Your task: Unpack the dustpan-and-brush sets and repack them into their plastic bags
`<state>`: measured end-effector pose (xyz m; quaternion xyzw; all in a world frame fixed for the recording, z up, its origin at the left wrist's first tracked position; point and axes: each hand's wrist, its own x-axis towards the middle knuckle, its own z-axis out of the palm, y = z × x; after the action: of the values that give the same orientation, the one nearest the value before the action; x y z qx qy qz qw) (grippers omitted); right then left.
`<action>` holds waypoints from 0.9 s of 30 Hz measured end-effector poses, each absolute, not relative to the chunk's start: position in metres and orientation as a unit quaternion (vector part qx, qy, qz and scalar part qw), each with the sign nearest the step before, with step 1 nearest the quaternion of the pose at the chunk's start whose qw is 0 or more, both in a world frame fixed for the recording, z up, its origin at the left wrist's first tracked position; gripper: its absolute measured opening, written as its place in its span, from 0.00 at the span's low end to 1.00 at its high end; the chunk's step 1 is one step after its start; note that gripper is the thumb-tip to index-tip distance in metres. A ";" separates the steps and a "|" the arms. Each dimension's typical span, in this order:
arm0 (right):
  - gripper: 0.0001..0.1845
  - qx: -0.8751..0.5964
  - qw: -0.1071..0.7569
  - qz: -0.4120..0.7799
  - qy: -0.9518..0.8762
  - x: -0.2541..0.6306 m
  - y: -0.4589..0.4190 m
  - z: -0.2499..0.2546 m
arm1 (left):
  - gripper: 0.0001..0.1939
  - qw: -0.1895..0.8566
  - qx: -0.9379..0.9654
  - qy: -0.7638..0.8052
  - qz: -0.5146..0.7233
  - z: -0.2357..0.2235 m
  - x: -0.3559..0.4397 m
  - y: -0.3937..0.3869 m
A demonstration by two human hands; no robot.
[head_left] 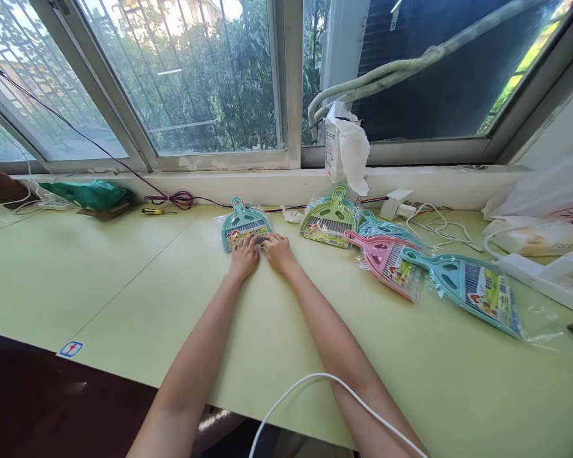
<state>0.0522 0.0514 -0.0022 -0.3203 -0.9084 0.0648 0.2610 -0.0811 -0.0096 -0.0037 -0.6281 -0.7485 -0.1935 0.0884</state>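
A blue dustpan and brush set in clear wrapping stands against the back of the table, its looped handle pointing up toward the window. My left hand has its fingers closed on the near edge of this set. Close beside it, my right hand has curled fingers at the near right corner of the same set. My fingertips partly cover the edge, so the exact grip is hard to see. Just right of my hands lies a wrapped green dustpan and brush set.
To the right lie a pink dustpan set, a larger blue one and another blue one partly behind. A power strip, tissue box, coiled cable, screwdriver and green bag are around. A white cable crosses my right forearm.
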 end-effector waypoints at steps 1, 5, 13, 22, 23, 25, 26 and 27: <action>0.17 -0.318 0.268 0.063 -0.907 0.053 0.051 -0.001 | 0.26 0.092 -0.629 -0.749 -0.189 -0.004 -0.081 -0.010; 0.14 -0.299 0.288 0.047 -0.908 0.059 0.040 0.004 | 0.26 0.111 -0.635 -0.744 -0.178 -0.002 -0.081 -0.010; 0.14 -0.193 0.302 -0.020 -0.933 0.134 -0.035 0.007 | 0.26 0.165 -0.653 -0.713 -0.198 0.005 -0.080 -0.008; 0.24 -0.521 0.274 -0.090 -0.803 0.282 -0.016 0.011 | 0.24 0.170 -0.683 -0.680 -0.202 0.016 -0.068 -0.018; 0.24 -0.555 0.270 -0.086 -0.782 0.289 -0.009 0.011 | 0.23 0.166 -0.685 -0.678 -0.208 0.018 -0.064 -0.022; 0.23 -0.579 0.262 -0.078 -0.768 0.296 0.000 0.012 | 0.21 0.149 -0.691 -0.672 -0.221 0.020 -0.052 -0.029; 0.22 -0.578 0.259 -0.072 -0.770 0.296 0.003 0.012 | 0.20 0.137 -0.696 -0.667 -0.227 0.021 -0.044 -0.032; 0.23 -0.574 0.260 -0.063 -0.774 0.296 0.003 0.013 | 0.19 0.127 -0.698 -0.665 -0.235 0.021 -0.033 -0.034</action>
<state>0.2959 0.0034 0.0128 -0.5738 -0.7741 -0.0632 0.2596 -0.0328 -0.0343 0.0213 -0.6977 -0.6649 -0.2346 0.1266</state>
